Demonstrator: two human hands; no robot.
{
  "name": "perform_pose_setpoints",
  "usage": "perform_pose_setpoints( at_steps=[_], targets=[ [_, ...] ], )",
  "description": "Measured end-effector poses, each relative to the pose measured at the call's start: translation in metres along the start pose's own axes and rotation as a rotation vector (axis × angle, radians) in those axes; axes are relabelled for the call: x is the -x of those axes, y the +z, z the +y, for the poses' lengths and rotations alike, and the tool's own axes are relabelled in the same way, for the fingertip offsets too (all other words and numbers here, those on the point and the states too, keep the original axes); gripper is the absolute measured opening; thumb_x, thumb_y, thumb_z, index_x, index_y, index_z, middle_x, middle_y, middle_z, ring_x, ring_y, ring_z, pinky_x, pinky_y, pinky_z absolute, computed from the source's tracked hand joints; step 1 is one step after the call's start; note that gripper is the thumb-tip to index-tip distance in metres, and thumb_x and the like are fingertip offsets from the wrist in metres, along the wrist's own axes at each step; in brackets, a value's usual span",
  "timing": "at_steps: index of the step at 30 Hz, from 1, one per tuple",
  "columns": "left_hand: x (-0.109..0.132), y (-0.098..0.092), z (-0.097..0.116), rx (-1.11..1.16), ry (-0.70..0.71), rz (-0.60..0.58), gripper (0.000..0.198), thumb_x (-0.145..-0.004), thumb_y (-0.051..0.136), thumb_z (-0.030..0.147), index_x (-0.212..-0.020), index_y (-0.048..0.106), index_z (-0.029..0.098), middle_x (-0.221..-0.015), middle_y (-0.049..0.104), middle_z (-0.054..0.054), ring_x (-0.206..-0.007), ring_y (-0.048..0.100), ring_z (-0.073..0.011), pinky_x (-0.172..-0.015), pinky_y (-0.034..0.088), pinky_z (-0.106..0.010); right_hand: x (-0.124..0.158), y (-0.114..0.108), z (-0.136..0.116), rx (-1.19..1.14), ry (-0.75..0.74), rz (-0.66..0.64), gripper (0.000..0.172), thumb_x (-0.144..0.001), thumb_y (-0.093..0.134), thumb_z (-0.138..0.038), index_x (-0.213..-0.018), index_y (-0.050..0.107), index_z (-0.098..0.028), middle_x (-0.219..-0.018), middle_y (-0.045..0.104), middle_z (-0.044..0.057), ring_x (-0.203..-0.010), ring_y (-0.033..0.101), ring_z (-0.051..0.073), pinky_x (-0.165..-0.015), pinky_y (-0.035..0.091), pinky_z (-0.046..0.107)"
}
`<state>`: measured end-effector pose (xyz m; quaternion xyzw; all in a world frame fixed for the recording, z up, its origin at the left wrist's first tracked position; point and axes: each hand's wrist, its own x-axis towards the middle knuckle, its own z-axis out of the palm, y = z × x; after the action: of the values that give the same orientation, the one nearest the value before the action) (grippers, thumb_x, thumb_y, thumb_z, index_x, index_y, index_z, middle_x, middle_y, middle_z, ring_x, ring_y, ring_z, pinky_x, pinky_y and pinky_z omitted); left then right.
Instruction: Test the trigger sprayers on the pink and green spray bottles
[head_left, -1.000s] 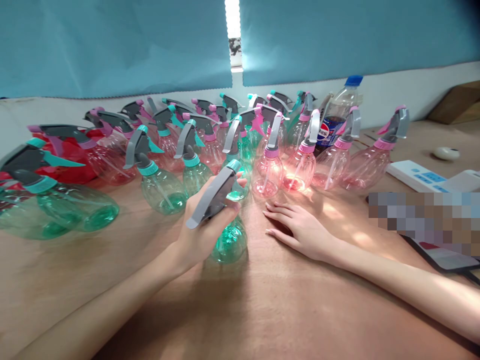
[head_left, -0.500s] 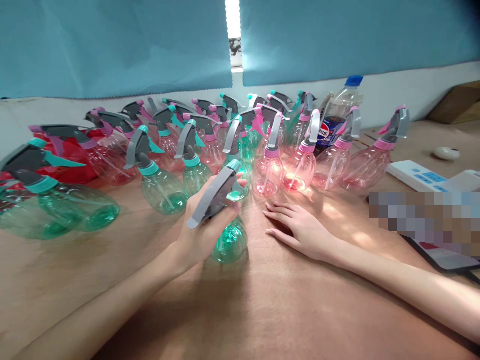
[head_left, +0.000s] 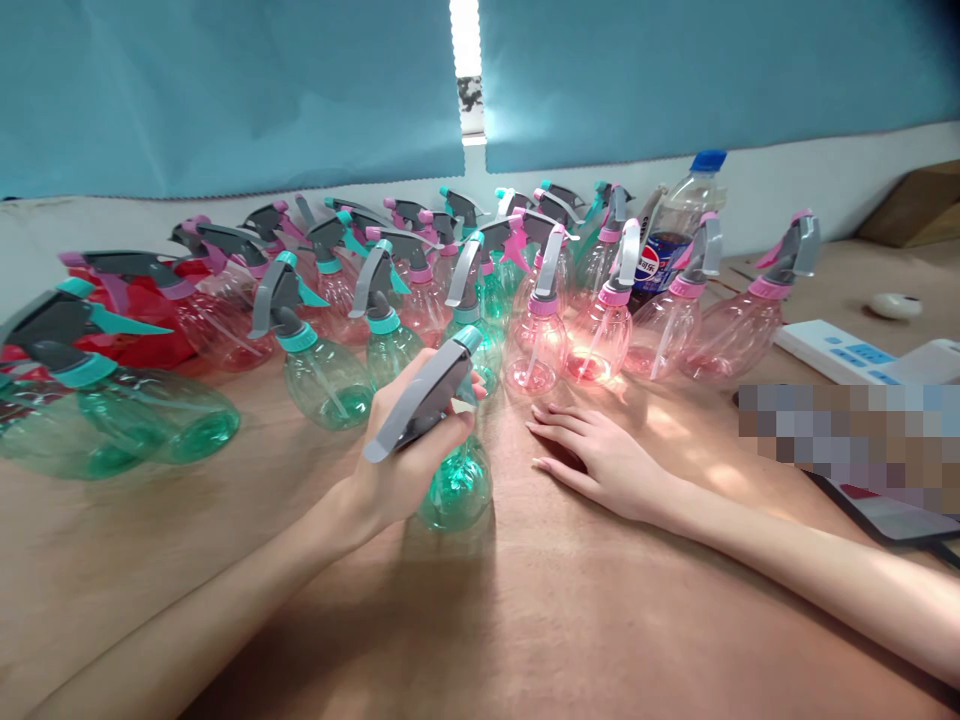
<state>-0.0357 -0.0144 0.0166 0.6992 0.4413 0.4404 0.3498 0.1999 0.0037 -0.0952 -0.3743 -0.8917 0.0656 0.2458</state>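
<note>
A green spray bottle [head_left: 459,485] with a grey and teal trigger head stands in the middle of the table. My left hand [head_left: 405,450] is wrapped round its neck and trigger, hiding the collar. Palm down on the wooden table [head_left: 570,610], my right hand [head_left: 592,450] rests with fingers stretched out and nothing in it. Just beyond my right fingertips stands a pink spray bottle [head_left: 535,350]. Another green spray bottle [head_left: 330,380] is left of my left hand, with a second green one [head_left: 394,350] behind the hand.
Rows of pink and green spray bottles fill the back of the table. A cola bottle [head_left: 667,235] with a blue cap stands among them. At the right are a white power strip [head_left: 832,350], a pixelated device [head_left: 870,510] and a brown box [head_left: 911,205]. Red plastic [head_left: 154,330] lies left.
My left hand and the held spray bottle have shifted slightly left and down, and the fingers look drawn in at the trigger. My right hand has stayed put.
</note>
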Motion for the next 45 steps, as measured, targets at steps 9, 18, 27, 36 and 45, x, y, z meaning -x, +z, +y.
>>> perform_pose_setpoints(
  at_steps=[9, 18, 27, 36, 45],
  targets=[
    [0.0016, 0.0000, -0.0045, 0.001, 0.027, 0.011, 0.007, -0.076, 0.055, 0.020, -0.083, 0.055, 0.019, -0.079, 0.056, 0.003, -0.068, 0.050, -0.0115, -0.061, 0.039, -0.027, 0.0005, 0.0006, 0.0010, 0.003, -0.003, 0.000, 0.040, -0.097, 0.054, -0.036, -0.127, 0.064, -0.011, -0.129, 0.067, 0.019, -0.123, 0.060, 0.032, -0.103, 0.050, 0.054],
    [-0.0032, 0.0018, -0.0008, 0.040, -0.005, -0.006, 0.022, -0.075, 0.055, 0.019, -0.097, 0.056, 0.020, -0.098, 0.061, -0.002, -0.082, 0.057, -0.0159, -0.074, 0.048, -0.030, 0.0003, 0.0005, 0.0009, 0.003, -0.008, -0.001, 0.041, -0.097, 0.054, -0.036, -0.127, 0.064, -0.010, -0.130, 0.066, 0.019, -0.124, 0.060, 0.033, -0.102, 0.051, 0.054],
    [-0.0007, 0.0032, -0.0005, -0.063, -0.076, -0.078, 0.036, -0.081, 0.060, 0.028, -0.114, 0.050, 0.021, -0.119, 0.066, -0.009, -0.066, 0.063, -0.0129, -0.063, 0.052, -0.029, 0.0006, 0.0006, 0.0017, 0.018, -0.001, -0.024, 0.043, -0.099, 0.051, -0.037, -0.128, 0.063, -0.008, -0.132, 0.065, 0.019, -0.125, 0.059, 0.033, -0.103, 0.050, 0.053],
    [-0.0035, 0.0034, -0.0002, -0.120, 0.046, -0.127, 0.046, -0.080, 0.060, 0.017, -0.123, 0.044, 0.020, -0.136, 0.060, -0.013, -0.092, 0.069, -0.0177, -0.067, 0.055, -0.027, 0.0007, 0.0004, 0.0019, 0.015, 0.001, -0.015, 0.040, -0.098, 0.052, -0.037, -0.128, 0.063, -0.012, -0.132, 0.065, 0.017, -0.125, 0.059, 0.032, -0.102, 0.051, 0.054],
    [-0.0030, 0.0057, -0.0058, -0.203, 0.122, -0.076, 0.045, -0.080, 0.056, 0.019, -0.124, 0.050, 0.021, -0.127, 0.065, -0.010, -0.087, 0.069, -0.0177, -0.077, 0.059, -0.032, 0.0000, -0.0003, 0.0006, -0.010, 0.009, -0.013, 0.039, -0.097, 0.053, -0.036, -0.128, 0.064, -0.013, -0.131, 0.066, 0.017, -0.125, 0.059, 0.032, -0.102, 0.051, 0.053]
  ],
)
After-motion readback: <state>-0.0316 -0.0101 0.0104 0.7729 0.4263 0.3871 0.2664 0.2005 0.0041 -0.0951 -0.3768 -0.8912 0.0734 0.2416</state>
